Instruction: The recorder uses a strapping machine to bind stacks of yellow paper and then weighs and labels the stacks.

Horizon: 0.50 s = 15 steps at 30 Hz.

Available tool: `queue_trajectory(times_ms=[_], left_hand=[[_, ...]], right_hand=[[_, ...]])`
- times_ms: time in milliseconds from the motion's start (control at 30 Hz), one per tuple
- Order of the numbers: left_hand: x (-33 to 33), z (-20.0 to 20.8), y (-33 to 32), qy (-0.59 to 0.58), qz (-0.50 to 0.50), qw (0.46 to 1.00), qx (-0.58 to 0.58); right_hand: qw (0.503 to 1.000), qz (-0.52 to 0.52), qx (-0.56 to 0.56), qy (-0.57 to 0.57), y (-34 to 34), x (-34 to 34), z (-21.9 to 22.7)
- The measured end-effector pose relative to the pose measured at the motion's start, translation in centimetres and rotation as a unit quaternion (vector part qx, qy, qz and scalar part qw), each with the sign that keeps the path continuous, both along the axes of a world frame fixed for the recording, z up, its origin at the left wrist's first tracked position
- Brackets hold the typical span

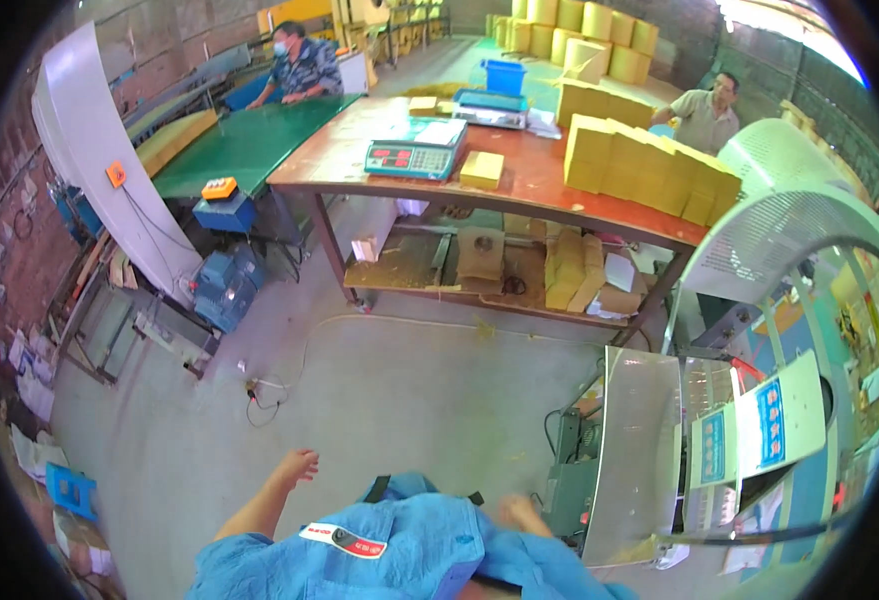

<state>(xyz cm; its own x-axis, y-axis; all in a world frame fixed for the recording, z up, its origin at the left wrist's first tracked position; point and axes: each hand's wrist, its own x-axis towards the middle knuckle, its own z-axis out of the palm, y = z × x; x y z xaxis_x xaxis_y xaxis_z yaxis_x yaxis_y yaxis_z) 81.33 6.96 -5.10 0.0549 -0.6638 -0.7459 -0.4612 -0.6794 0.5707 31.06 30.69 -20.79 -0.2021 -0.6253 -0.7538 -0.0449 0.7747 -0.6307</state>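
My left hand [300, 466] hangs in the air over the grey floor at the lower left, its fingers loosely bent and nothing in them. On the other side of my blue shirt, my right hand [522, 514] is low beside a machine with a shiny metal panel [635, 450]; its fingers are blurred. Ahead stands a red-topped table [334, 160], beyond the reach of both hands. On it are a teal weighing scale [414, 158], a small yellow stack [482, 170] and a long row of yellow stacks [639, 170].
A green conveyor belt [259, 145] with a person [304, 78] behind it is at the far left. Another person [709, 112] stands behind the table's right end. A blue motor [227, 290], cables [264, 385] on the floor and a blue stool [71, 490] lie leftward.
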Motion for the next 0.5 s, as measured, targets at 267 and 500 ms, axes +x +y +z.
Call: queue_trajectory(times_ms=[267,500], left_hand=[[-18.5,10.4,-24.1,-0.023,-0.148,0.925,-0.348],[-39.3,24.1,-52.0,-0.032,-0.295,0.731,-0.615]], right_hand=[[0.991,-0.093,-0.100,0.011,-28.1,-9.5,10.9],[0.987,-0.075,-0.118,-0.075,-45.1,-10.0,15.8]])
